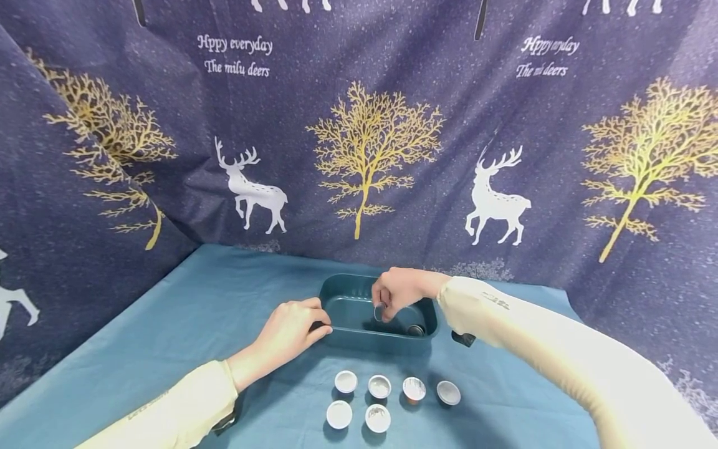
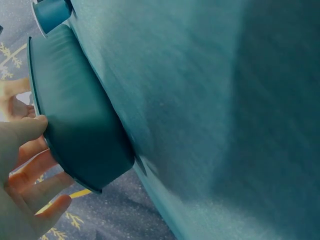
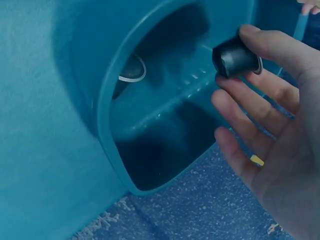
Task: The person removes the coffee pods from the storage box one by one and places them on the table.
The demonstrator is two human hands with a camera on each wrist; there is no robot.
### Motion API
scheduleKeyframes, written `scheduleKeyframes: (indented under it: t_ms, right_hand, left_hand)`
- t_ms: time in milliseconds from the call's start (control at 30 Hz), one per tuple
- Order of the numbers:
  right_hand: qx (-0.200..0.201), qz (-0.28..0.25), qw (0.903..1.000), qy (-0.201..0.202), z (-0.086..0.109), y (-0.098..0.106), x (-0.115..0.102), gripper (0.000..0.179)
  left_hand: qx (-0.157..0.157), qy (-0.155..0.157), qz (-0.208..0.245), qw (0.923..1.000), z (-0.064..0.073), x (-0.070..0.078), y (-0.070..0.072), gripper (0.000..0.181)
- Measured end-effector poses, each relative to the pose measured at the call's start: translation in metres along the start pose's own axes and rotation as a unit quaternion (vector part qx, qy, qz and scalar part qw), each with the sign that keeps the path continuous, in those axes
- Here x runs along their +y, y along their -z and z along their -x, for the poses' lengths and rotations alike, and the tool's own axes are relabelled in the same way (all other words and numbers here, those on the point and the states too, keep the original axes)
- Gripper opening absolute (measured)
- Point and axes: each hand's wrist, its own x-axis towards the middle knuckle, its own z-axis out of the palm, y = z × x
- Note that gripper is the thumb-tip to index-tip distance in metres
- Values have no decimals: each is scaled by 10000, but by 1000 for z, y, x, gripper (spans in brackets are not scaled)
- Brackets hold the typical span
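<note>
A teal plastic bin (image 1: pixel 359 337) stands on the cloth-covered table. At its left end my left hand (image 1: pixel 293 328) holds the rim, the thumb outside and the fingers across the edge, as the left wrist view shows of the bin wall (image 2: pixel 80 110). My right hand (image 1: pixel 397 290) is over the bin and pinches a dark coffee capsule (image 3: pixel 235 57) between thumb and fingertips. Another coffee capsule (image 1: pixel 416 330) lies on the bin floor near the right end; its pale rim shows in the right wrist view.
Several coffee capsules with pale lids stand in two rows in front of the bin, among them a front-left capsule (image 1: pixel 339 415) and a far-right capsule (image 1: pixel 449 393). Behind the blue tablecloth (image 1: pixel 235 280) hangs a dark curtain (image 1: pixel 314 187) with deer and trees.
</note>
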Motion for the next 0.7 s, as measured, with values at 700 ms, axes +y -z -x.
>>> scheduleKeyframes:
  t_ms: [700]
  right_hand:
    - [1659, -883, 9815, -367, 37, -18, -19, 31]
  left_hand:
    - [-67, 4, 54, 10000, -1, 1, 3, 7]
